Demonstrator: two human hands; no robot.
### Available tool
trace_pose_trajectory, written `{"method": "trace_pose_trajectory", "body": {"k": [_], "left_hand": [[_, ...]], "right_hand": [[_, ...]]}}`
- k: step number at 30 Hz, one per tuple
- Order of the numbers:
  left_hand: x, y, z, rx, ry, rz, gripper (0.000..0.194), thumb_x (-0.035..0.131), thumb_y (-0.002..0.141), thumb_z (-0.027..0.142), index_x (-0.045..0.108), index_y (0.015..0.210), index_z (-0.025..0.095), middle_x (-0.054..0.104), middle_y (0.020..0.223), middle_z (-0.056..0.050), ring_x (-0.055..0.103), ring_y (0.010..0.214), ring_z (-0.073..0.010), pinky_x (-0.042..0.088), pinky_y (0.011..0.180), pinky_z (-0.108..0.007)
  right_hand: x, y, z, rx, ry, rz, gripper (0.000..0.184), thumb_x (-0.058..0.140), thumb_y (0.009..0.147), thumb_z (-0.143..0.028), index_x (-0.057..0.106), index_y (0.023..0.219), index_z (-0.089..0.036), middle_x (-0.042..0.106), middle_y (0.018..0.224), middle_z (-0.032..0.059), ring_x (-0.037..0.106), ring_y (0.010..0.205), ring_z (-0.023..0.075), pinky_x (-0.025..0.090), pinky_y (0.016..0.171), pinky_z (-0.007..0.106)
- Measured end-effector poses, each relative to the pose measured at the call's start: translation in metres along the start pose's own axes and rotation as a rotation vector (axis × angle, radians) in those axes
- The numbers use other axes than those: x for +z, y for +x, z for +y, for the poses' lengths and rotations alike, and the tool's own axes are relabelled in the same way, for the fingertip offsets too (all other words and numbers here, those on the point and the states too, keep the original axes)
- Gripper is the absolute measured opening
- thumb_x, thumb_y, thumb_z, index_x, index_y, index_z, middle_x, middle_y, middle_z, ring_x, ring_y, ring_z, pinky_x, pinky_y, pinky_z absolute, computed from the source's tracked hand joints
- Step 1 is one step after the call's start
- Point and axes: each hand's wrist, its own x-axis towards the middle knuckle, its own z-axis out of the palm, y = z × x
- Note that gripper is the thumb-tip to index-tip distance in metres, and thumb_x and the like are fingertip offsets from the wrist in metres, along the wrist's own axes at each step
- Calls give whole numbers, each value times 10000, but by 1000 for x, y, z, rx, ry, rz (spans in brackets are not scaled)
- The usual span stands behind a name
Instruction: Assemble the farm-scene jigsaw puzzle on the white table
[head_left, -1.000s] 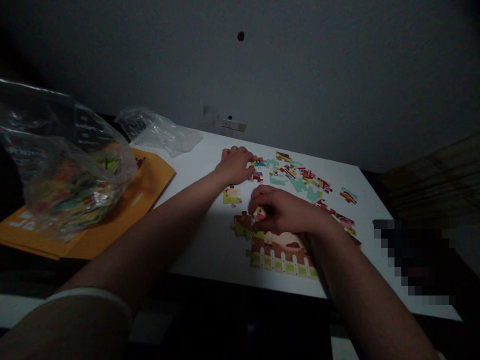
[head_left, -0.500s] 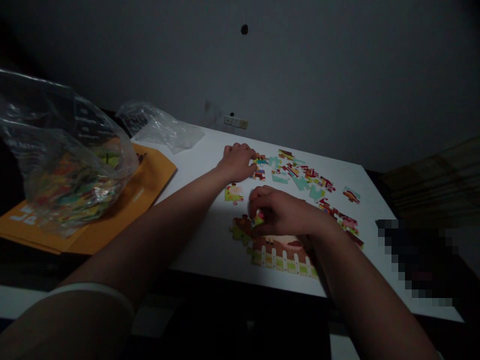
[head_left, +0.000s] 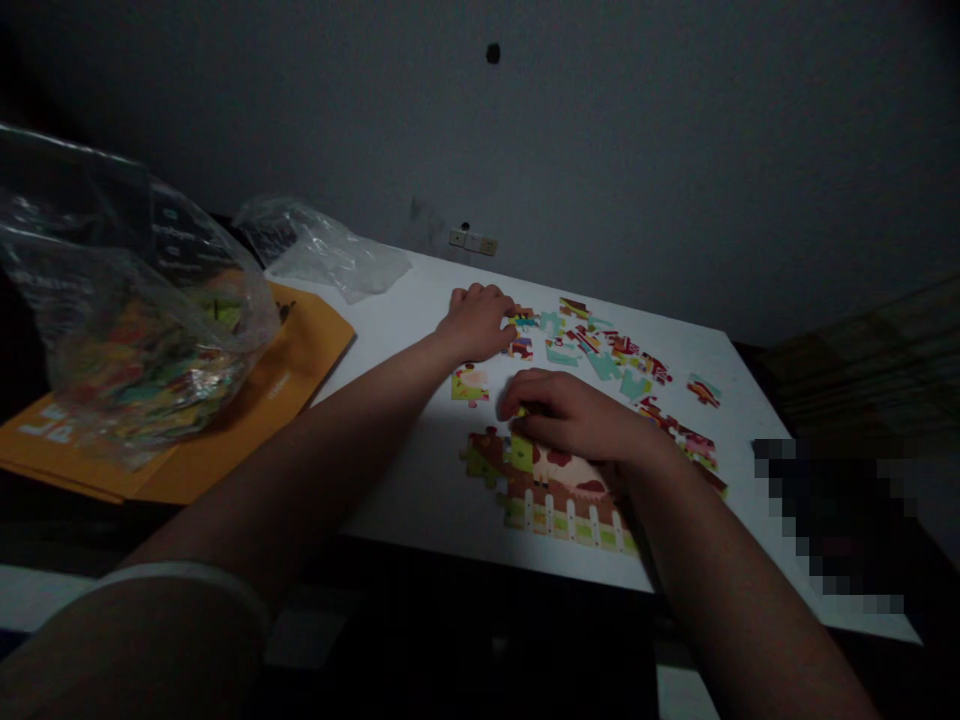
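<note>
My right hand (head_left: 574,415) pinches a yellow-green puzzle piece (head_left: 523,452) at the upper left of a partly joined jigsaw puzzle (head_left: 559,512). A white fence and part of a cow show on that puzzle; my hand covers its upper part. Against its left side sits a brown-and-green piece (head_left: 486,455). My left hand (head_left: 478,322) lies on the table with fingers apart and slightly bent, its tips beside some loose puzzle pieces (head_left: 521,348). Between the two hands, nearer the left, lies a single green-and-pink piece (head_left: 469,384).
More loose pieces (head_left: 634,384) spread across the white table (head_left: 420,460), with a lone piece (head_left: 703,390) at the right. On the left, a clear bag of pieces (head_left: 161,370) rests on an orange folder (head_left: 300,345). An emptied-looking plastic bag (head_left: 330,255) lies behind, near the wall.
My right hand has turned and lowered the piece, so its yellow-green face now shows beside the cow. The left hand stays in place. The view has shifted slightly.
</note>
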Motion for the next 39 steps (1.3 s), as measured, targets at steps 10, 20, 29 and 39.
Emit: {"method": "trace_pose_trajectory", "body": {"k": [10, 20, 29, 39], "left_hand": [[-3, -2, 3, -3, -12, 1, 382, 627, 1009, 360, 789, 1336, 247, 695, 1479, -143, 535, 1384, -388, 353, 1181, -552], [0, -1, 0, 7, -7, 7, 377, 645, 1005, 368, 784, 1332, 242, 691, 1465, -144, 538, 1378, -384, 350, 1179, -546], [-1, -1, 1, 0, -9, -1, 385, 640, 1010, 365, 785, 1351, 260, 691, 1464, -135, 530, 1378, -381, 351, 1193, -550], [-3, -2, 4, -9, -8, -19, 386, 635, 1019, 373, 783, 1357, 259, 684, 1488, -132, 522, 1391, -376, 352, 1191, -561]], "right_hand": [[9, 0, -15, -21, -90, -85, 357, 966, 783, -234, 804, 1099, -270, 745, 1071, 35, 680, 1005, 244, 513, 945, 389], [13, 3, -20, 9, -154, -51, 314, 954, 780, -211, 809, 1054, -261, 747, 1009, 30, 662, 936, 237, 494, 890, 384], [15, 3, -21, 12, -151, -40, 341, 915, 800, -200, 791, 1110, -270, 778, 1062, 35, 685, 976, 246, 513, 926, 404], [27, 7, -20, 40, -114, 109, 311, 824, 872, -238, 728, 1167, -260, 789, 1166, 59, 708, 997, 244, 528, 894, 399]]}}
